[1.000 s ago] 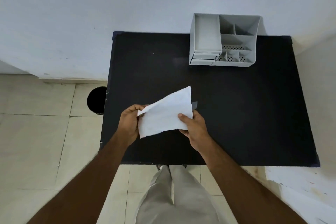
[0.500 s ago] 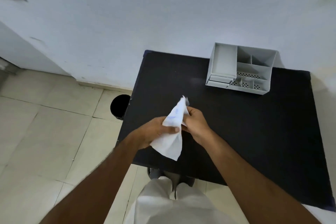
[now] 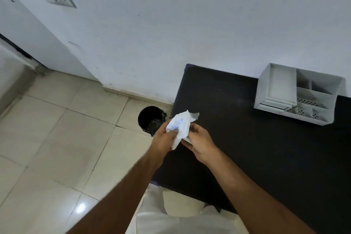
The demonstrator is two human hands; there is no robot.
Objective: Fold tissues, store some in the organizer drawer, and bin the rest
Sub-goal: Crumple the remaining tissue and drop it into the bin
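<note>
Tissue [image 3: 180, 125] sat bunched between both hands, the left hand [image 3: 164, 138] with its grip clamped on one side, the right hand [image 3: 199, 141] pinching the other, over the bench [image 3: 247, 148] edge beside the black bin [image 3: 150, 119] (likely headed there, being crumpled rather than folded).

light: soft, even | glare: spot on floor tiles [image 3: 81, 207] | blur: slight | edges: wide-angle bend

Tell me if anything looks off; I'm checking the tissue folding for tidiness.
The white tissue looks crumpled rather than folded flat, bunched between the left hand and right hand beside the round black bin. The grey plastic organizer sits upright; nothing is spilled.
</note>
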